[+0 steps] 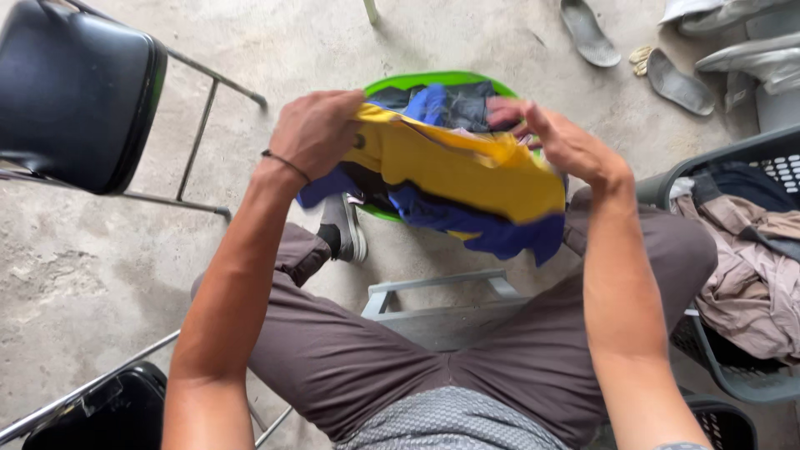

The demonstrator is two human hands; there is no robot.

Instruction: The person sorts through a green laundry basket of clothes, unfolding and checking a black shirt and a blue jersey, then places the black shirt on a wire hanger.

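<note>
I hold a yellow and blue garment (467, 179) stretched between both hands above my knees. My left hand (315, 133) grips its left end with the fingers closed over the cloth. My right hand (560, 140) pinches the garment's upper right edge. Under the garment sits a green basin (417, 82) with dark and blue clothes in it. I am seated, with my legs in brown trousers spread to either side.
A black padded chair (77, 92) with a metal frame stands at the left. A grey laundry basket (733, 250) with beige and dark clothes is at the right. Two grey sandals (633, 58) lie on the concrete floor at the far side. A grey stool (442, 312) is between my legs.
</note>
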